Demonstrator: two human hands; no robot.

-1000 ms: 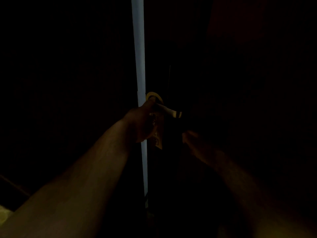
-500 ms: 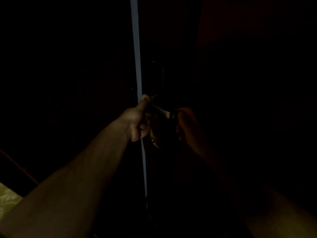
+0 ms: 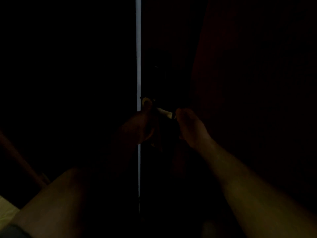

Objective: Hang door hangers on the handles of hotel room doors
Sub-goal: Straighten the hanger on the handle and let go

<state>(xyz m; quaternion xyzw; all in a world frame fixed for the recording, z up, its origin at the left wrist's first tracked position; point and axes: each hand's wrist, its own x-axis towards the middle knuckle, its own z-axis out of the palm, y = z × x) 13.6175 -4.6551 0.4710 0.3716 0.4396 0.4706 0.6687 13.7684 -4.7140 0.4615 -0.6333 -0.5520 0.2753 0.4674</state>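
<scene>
- Head view was very dark; a narrow pale strip of light [image 3: 138,48] ran from top to bottom just left of centre. It marked the edge of the door [image 3: 240,83], whose dim reddish-brown face filled the right side.
- Door handle [image 3: 165,112] — a pale lever — reached rightward from a round rosette [image 3: 145,100] just beside the strip. Only its short middle stretch showed between the two hands.
- Left hand [image 3: 137,127] sat at the rosette end, crossing the strip, with its thumb up against the rosette and its fingers curled. What they held, if anything, was too dark to tell.
- Door hanger [image 3: 154,143] showed only as a faint tan edge just below the left hand's fingers, under the lever's inner end. Whether it hung on the lever could not be made out.
- Right hand [image 3: 188,125] met the lever's free end with bent fingertips, touching or nearly so — no grip could be confirmed.
- Left forearm [image 3: 60,203] and right forearm [image 3: 248,186] rose from the lower corners, leaving a dark wedge between them below the handle.
- Left of the strip all was black except a dull reddish rail [image 3: 22,162] slanting near the frame's left edge and a pale yellowish patch [image 3: 6,210] in the bottom-left corner.
- Beyond the right hand, only the door's dark face showed out to the frame's right edge.
</scene>
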